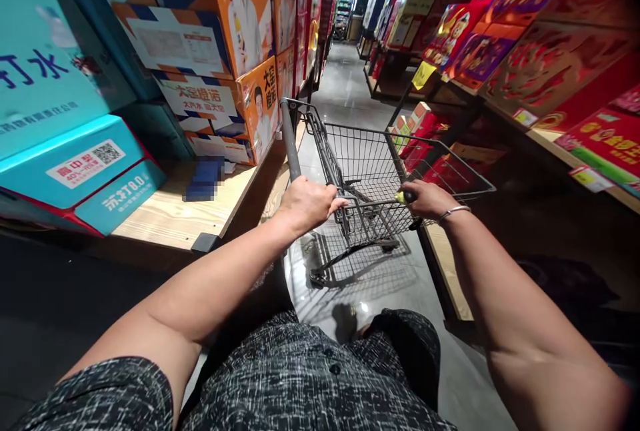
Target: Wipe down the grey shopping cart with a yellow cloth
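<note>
A dark wire shopping cart stands across the aisle in front of me, turned so that its grey handle bar is at the left. My left hand is closed around the near end of that handle. Further right, my right hand, with a bracelet at the wrist, is closed at the near side rim of the basket. A black rounded piece with a small yellowish bit shows at its fingers; I cannot tell what it is. No goods show in the basket.
On the left, a wooden shelf bears stacked orange and blue cartons and a turquoise box. Red gift boxes fill the right shelves, close to the cart. A grey tiled aisle runs ahead between them.
</note>
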